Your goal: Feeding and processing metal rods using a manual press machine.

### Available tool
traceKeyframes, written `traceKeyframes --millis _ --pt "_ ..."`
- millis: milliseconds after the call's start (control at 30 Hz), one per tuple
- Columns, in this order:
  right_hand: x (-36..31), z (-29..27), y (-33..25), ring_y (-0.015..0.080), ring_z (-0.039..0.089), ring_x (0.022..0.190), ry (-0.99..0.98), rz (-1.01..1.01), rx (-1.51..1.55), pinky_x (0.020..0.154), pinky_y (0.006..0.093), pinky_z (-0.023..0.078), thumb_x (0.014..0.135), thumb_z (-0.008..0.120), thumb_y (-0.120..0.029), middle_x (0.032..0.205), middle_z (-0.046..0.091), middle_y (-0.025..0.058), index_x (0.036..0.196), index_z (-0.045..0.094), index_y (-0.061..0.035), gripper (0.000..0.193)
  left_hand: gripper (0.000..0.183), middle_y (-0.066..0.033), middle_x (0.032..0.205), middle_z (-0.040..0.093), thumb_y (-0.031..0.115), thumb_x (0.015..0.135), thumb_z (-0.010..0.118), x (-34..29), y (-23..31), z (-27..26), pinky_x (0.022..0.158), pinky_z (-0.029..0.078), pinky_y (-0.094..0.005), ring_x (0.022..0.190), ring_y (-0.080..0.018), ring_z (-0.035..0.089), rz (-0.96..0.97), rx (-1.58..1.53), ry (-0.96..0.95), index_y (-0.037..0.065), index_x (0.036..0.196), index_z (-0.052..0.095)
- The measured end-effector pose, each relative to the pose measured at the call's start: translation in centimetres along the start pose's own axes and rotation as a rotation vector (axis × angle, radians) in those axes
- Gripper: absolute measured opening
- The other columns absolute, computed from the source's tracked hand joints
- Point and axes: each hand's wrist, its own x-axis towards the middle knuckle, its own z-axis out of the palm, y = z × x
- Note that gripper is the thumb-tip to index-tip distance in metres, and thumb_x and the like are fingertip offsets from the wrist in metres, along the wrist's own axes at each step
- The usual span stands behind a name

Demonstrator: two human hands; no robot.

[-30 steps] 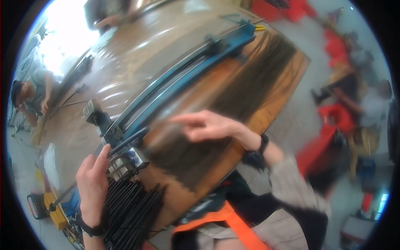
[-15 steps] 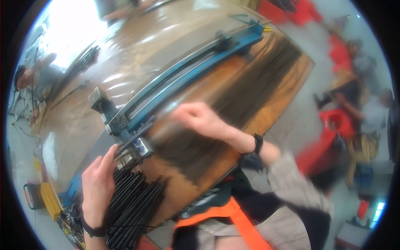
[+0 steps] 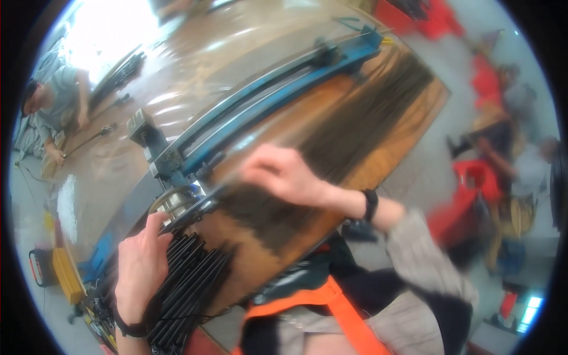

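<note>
My left hand (image 3: 141,275) is at the near end of a blue bench fixture (image 3: 260,112), fingers closed at the end of a dark bar (image 3: 190,215). That bar crosses in front of the fixture's metal clamp block (image 3: 173,203). My right hand (image 3: 281,174) hovers to the right of the clamp, above a dark layer of thin rods (image 3: 337,142). Its fingers are curled but smeared by motion, so whether they hold anything does not show. Just right of my left hand lies a bundle of black rods (image 3: 192,278).
A person (image 3: 56,106) works at the table's far left, a hand near another rod (image 3: 89,139). Green-handled pliers (image 3: 349,23) lie beyond the fixture's far end. A yellow box (image 3: 66,275) stands at the left. People and red objects (image 3: 473,174) are off the table's right edge.
The dark bar at my left hand has swung lower and toward me, across the clamp. My right hand has stayed near the same place, still blurred. The person at far left has leaned in.
</note>
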Motion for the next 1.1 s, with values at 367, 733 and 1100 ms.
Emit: traceKeyframes --millis 367,733,1100 --pt "0.0 -1.2 -0.1 0.0224 0.061 0.066 -0.312 -0.009 -0.076 0.06 0.0314 0.049 0.087 0.071 -0.016 0.07 0.061 0.0071 0.084 0.064 -0.0065 0.012 0.011 -0.0175 0.069 0.059 0.006 0.088 0.063 -0.7 0.6 1.9 0.057 0.046 -0.039 0.063 -0.033 0.061 0.096 0.141 0.168 0.004 0.098 0.061" --pt "-2.9 1.7 0.5 0.0156 0.061 0.067 -0.048 -0.634 -0.507 0.056 0.0308 0.048 0.094 0.065 -0.024 0.074 0.062 0.0 0.089 0.065 -0.0113 0.013 0.012 -0.0132 0.068 0.058 0.011 0.092 0.064 -2.1 -0.8 4.0 0.057 0.045 -0.0324 0.059 -0.023 0.052 -0.52 -0.92 -0.65 0.002 0.099 0.068" --pt "-1.0 -1.1 4.4 0.0068 0.047 0.054 0.368 -0.77 -0.763 0.047 0.0223 0.041 0.096 0.059 -0.041 0.065 0.048 -0.0068 0.111 0.067 -0.0195 0.028 0.017 -0.015 0.078 0.063 0.006 0.089 0.065 -1.7 1.5 4.2 0.063 0.049 -0.0376 0.071 -0.0305 0.063 -0.054 -0.235 0.126 0.002 0.105 0.068"
